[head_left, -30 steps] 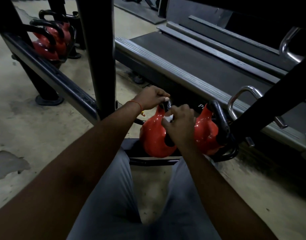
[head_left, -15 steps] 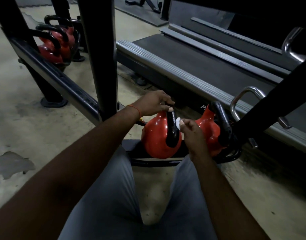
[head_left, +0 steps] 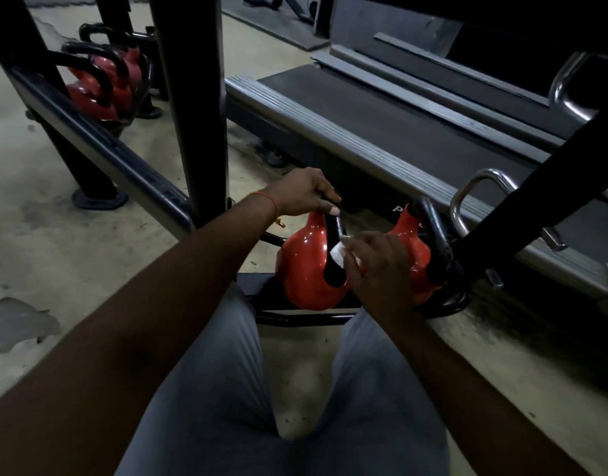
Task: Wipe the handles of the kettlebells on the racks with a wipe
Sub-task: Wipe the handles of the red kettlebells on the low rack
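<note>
Reaching forward, left hand (head_left: pixel 301 192) grips the kettlebell handle (head_left: pixel 333 235), right hand (head_left: pixel 381 266) pinches the wipe (head_left: pixel 337 256) against it.

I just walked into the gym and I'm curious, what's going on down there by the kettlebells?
A person is wiping kettlebell handles. Their left hand grips the top of the black handle of a red kettlebell on a low rack, while the right hand pinches a small white wipe against that handle's side. A second kettlebell sits beside it, untouched.
</note>
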